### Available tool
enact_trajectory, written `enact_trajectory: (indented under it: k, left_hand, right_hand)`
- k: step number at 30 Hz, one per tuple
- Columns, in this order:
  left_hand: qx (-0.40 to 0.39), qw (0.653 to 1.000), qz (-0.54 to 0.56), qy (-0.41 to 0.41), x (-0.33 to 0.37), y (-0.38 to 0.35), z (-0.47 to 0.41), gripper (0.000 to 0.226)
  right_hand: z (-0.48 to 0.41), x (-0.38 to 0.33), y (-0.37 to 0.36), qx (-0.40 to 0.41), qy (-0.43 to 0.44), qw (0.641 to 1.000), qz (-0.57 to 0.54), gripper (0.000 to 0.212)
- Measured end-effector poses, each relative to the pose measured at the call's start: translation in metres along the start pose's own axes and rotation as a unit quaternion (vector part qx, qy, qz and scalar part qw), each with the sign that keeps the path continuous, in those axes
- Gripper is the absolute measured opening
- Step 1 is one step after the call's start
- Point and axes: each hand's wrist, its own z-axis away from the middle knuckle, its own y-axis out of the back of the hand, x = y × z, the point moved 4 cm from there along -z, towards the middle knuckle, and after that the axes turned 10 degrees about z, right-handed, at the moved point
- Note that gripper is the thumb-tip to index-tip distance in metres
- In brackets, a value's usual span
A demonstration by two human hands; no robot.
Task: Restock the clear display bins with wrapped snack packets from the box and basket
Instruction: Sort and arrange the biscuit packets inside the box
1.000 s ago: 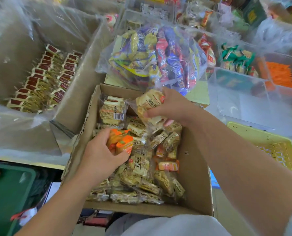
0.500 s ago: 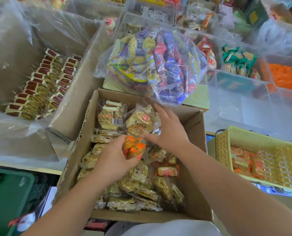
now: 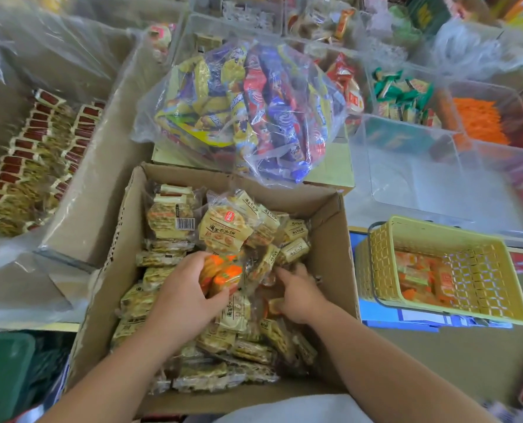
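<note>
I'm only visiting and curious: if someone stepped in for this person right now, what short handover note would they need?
Left hand: grips orange packets above the cardboard box.
Right hand: fingers down among the box's packets; whether it holds one is unclear.
Yellow basket: right of the box, with similar packets inside.
Clear bin: beyond the basket.
Done: orange packets picked out of the box.
Left: get them into a bin, then probably keep sorting.

A dark green crate sits at lower left, blue paper at lower right, a green carton at top right, and a pale yellow carton at centre.
</note>
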Motion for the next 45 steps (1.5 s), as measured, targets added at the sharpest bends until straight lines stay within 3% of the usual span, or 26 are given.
enact_trajectory:
  k: [3,5,10,14,18,22,29,34,38,41,45]
  left_hand:
    - [-0.002,1.000,0.016,0.019,-0.007,0.004,0.003,0.071]
    - [-0.001,0.999,0.022,0.024,-0.010,0.006,0.004,0.070]
    - [-0.012,1.000,0.007,0.019,-0.011,0.003,0.002,0.073]
    - [-0.018,0.999,0.016,0.024,-0.013,0.001,0.000,0.072]
    - [-0.017,0.999,0.037,0.034,-0.017,0.002,0.001,0.072]
    - [-0.016,0.998,0.055,0.037,-0.015,0.005,0.002,0.066]
    - [-0.004,0.989,0.147,0.020,-0.005,0.013,0.008,0.043]
    - [-0.004,0.981,0.191,0.001,0.005,0.018,0.020,0.059]
    - [-0.001,0.982,0.188,0.003,0.006,0.015,0.031,0.044]
    - [-0.069,0.989,0.130,0.010,0.016,-0.003,0.032,0.040]
    - [-0.206,0.978,0.012,0.024,0.030,-0.040,0.011,0.030]
  right_hand:
    - [-0.020,-0.005,-0.015,-0.061,-0.028,0.998,-0.003,0.121]
    - [-0.028,-0.009,-0.023,-0.080,-0.043,0.996,0.019,0.129]
    - [-0.030,-0.004,-0.031,0.001,-0.020,0.999,0.035,0.103]
    - [-0.030,-0.004,-0.032,0.000,-0.004,0.997,0.071,0.088]
    - [-0.029,-0.004,-0.028,0.062,0.008,0.996,0.060,0.061]
    - [-0.025,-0.006,-0.027,0.074,-0.002,0.997,0.014,0.060]
    - [-0.004,-0.012,-0.019,0.036,-0.006,0.999,-0.039,0.078]
    - [0.029,-0.006,0.006,0.015,0.019,0.973,-0.228,0.062]
    - [0.060,0.004,0.024,0.001,0.047,0.920,-0.389,0.044]
    - [0.082,0.011,0.034,-0.001,0.057,0.909,-0.413,0.054]
    - [0.114,0.022,0.053,0.061,0.097,0.936,-0.334,0.054]
